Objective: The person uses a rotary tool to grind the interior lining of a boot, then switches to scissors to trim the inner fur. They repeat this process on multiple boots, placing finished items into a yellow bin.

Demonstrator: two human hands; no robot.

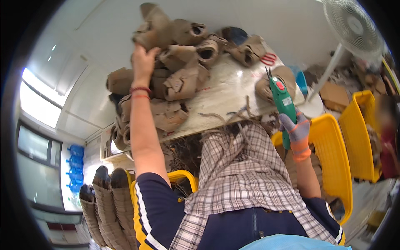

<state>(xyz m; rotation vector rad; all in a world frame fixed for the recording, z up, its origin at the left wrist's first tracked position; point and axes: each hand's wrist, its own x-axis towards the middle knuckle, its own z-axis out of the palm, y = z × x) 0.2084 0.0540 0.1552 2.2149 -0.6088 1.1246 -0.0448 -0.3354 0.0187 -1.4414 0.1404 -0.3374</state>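
Observation:
Stretched out to the far left of the table, my bare left hand [143,60] grips a tan boot upper [157,30] at the top of a pile; its fingertips are partly hidden by the piece. More tan uppers [183,83] with straps and round openings lie heaped around that wrist. My right hand [296,127], in a grey and orange glove, is wrapped round a green power cutter [282,93] with a red button. Its thin pointed blades stand upward, apart from any upper. Beyond the cutter sits a rolled tan piece [266,89].
Red-handled scissors [268,59] lie on the white table [225,98] at the right. Cut strips [233,114] hang over its near edge onto my checked apron. A yellow basket [335,146], a white fan [354,25] and another person [387,146] are to the right; stacked uppers [110,200] stand at left.

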